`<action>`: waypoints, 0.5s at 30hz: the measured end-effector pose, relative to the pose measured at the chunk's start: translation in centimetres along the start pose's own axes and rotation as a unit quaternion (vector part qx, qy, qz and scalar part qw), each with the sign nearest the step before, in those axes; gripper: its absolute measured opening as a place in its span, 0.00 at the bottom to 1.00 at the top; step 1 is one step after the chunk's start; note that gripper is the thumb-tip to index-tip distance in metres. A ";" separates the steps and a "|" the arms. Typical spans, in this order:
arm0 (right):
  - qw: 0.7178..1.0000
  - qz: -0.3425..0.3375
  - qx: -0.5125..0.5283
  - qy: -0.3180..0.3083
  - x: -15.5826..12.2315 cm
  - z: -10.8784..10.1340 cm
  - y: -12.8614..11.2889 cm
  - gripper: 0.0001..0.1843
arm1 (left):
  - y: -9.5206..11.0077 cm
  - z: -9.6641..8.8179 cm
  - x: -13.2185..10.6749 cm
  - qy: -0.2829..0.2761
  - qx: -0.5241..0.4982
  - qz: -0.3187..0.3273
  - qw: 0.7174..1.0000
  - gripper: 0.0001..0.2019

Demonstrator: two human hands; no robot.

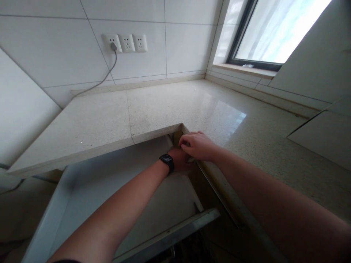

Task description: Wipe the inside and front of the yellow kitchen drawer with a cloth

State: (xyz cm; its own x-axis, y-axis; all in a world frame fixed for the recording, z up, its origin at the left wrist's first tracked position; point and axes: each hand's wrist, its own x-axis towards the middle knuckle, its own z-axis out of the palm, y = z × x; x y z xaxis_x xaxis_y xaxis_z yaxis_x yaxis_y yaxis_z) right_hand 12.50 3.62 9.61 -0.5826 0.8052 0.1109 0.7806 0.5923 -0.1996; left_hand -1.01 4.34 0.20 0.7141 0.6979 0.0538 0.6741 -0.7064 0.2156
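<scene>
Two bare forearms fill the bottom of the view, reaching forward from either side and meeting at the middle. The left hand (179,160), with a black watch (167,160) on its wrist, sits low, below the level of the table (170,102) top, and its fingers are hidden beneath the other hand, so I cannot tell whether it is clenched or loose. The right hand (199,146) lies knuckles up just above it, the two touching or nearly so. Its fingers bend down over the table edge at the inner corner (179,128), where the L-shaped stone top turns. Whether they grasp anything there I cannot tell, since the fingertips are out of sight. A brownish gap (177,138) shows in that corner, just beside the right fingers.

Below the table edge, under the left forearm, lies a flat white surface (109,182), bounded at its near side by a grey metal strip (175,227).

Further back, the table runs to a tiled wall with three white sockets (126,42). A plug (113,46) sits in the leftmost one, and its cable (105,77) hangs down toward the left. At upper right a dark-framed window (274,33) stands above a sill (244,69).
</scene>
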 end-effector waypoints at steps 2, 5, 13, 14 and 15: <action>1.000 0.000 -0.002 0.000 0.0 0.0 0.0 0.11 | 0.7 0.2 -0.4 0.000 0.001 0.005 1.000 0.22; 1.000 0.003 -0.007 -0.004 0.0 -0.1 0.0 0.11 | 1.8 0.7 -1.0 -0.014 -0.001 0.007 1.000 0.21; 1.000 0.000 -0.011 -0.008 0.1 -0.1 0.0 0.11 | 5.2 1.3 -2.7 -0.020 0.024 0.043 0.999 0.25; 1.000 -0.001 -0.012 -0.008 0.0 -0.1 0.0 0.11 | 5.5 1.3 -2.9 -0.016 0.023 0.052 0.998 0.24; 1.000 -0.002 -0.013 -0.008 0.0 -0.1 0.0 0.11 | 5.9 1.3 -3.1 -0.009 0.022 0.060 0.998 0.23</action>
State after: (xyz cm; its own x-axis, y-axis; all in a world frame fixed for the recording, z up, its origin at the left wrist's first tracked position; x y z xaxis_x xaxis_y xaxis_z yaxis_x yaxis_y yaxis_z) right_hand 12.50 3.66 9.67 -0.5889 0.8024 0.0967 0.7839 0.5962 -0.1737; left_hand 1.00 -2.09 -0.01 0.7937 0.6054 0.0589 0.5902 -0.7900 0.1659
